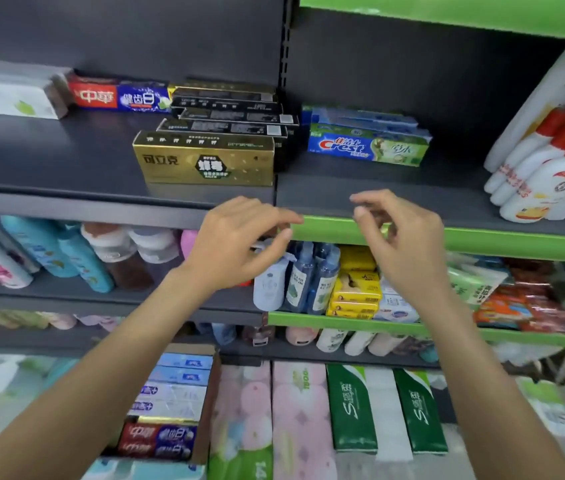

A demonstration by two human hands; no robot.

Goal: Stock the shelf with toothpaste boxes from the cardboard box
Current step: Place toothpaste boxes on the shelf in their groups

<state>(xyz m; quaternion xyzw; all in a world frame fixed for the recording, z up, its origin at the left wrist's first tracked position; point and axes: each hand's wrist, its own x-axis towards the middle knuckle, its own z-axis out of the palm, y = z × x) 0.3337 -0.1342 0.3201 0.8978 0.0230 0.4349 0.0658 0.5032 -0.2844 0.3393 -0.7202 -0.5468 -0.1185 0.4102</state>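
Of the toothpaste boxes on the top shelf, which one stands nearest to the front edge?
The gold toothpaste box, frontmost of its row; the red-blue, Crest and black boxes sit farther back.

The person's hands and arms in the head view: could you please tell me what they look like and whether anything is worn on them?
Both the left hand and the right hand are bare: no gloves, rings, watch or wristband show. The forearms are uncovered as far as the frame's lower edge, so no sleeve is visible. No markings can be made out on them.
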